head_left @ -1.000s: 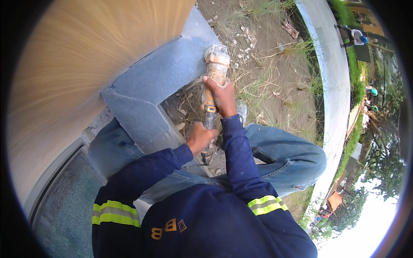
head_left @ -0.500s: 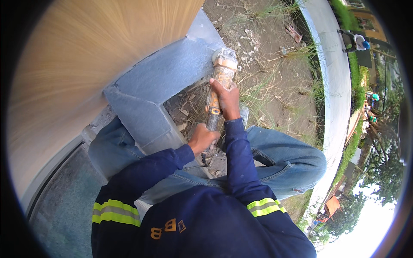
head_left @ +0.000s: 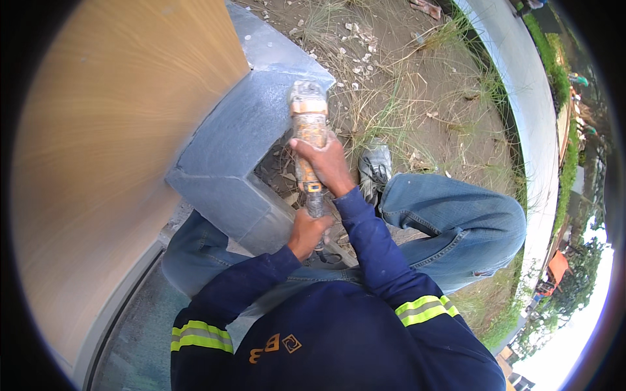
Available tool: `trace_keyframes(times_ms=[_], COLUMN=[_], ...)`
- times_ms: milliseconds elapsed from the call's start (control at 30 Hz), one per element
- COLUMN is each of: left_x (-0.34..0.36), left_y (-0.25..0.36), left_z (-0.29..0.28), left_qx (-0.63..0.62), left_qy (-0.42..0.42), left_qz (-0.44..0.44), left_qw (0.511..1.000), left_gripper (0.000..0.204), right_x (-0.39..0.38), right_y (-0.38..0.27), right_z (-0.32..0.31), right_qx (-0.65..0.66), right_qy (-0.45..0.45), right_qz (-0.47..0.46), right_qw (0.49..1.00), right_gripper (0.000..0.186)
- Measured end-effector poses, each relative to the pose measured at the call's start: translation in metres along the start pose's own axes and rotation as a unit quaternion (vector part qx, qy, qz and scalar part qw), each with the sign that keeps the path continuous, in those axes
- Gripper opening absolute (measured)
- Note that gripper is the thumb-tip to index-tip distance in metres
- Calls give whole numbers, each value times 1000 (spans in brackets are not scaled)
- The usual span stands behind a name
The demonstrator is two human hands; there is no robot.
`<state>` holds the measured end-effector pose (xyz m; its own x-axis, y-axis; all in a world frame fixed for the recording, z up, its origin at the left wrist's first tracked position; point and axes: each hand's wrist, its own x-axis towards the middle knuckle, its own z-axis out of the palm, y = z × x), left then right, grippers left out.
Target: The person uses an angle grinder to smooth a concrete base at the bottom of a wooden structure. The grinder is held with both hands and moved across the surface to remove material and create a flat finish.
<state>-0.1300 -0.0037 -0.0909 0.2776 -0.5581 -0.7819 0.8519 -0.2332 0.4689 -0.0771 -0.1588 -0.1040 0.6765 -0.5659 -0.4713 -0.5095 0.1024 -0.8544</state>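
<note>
My right hand (head_left: 323, 163) grips the body of a dusty orange angle grinder (head_left: 310, 127). Lower down, my left hand (head_left: 308, 231) is closed round its dark rear handle, with a cord below. The grinder's pale, dust-caked head is over or against a grey slab ledge (head_left: 228, 130), near its right edge; the exact contact is hidden. The ledge has an angled corner and wraps round the foot of a large wood-grain panel (head_left: 124, 117) on the left. My legs in jeans are bent either side, and a grey shoe (head_left: 375, 166) sits right of the grinder.
Dry soil with grass tufts and pale chips (head_left: 417, 98) lies right of the ledge, bordered by a pale curved concrete strip (head_left: 515, 72). Several distant people, greenery and an orange sheet (head_left: 557, 267) show at the far right. A threshold track (head_left: 130, 303) runs at lower left.
The view has shifted, showing more of my shoe. The grinder, held in both hands, has moved left onto the slab and now looks slightly blurred.
</note>
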Motion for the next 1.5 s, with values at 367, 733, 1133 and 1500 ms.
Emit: trace_keyframes(times_ms=[367, 733, 1133, 1500], left_x=[29, 20, 18, 39], left_y=[25, 10, -4, 9], left_z=[17, 30, 21, 21], left_qx=[-2, 57, 28, -3], left_qy=[19, -14, 8, 21], left_qz=[18, 14, 9, 18], left_qw=[1000, 998, 1000, 1000], left_gripper=[9, 4, 6, 6], right_x=[23, 0, -3, 20], right_y=[-15, 11, 10, 2], right_z=[-15, -42, -22, -11], right_qx=[64, 146, 96, 81], right_qy=[-36, 15, 9, -27], right_qz=[21, 33, 11, -15], right_qw=[997, 989, 995, 996], right_gripper=[65, 67, 64, 60])
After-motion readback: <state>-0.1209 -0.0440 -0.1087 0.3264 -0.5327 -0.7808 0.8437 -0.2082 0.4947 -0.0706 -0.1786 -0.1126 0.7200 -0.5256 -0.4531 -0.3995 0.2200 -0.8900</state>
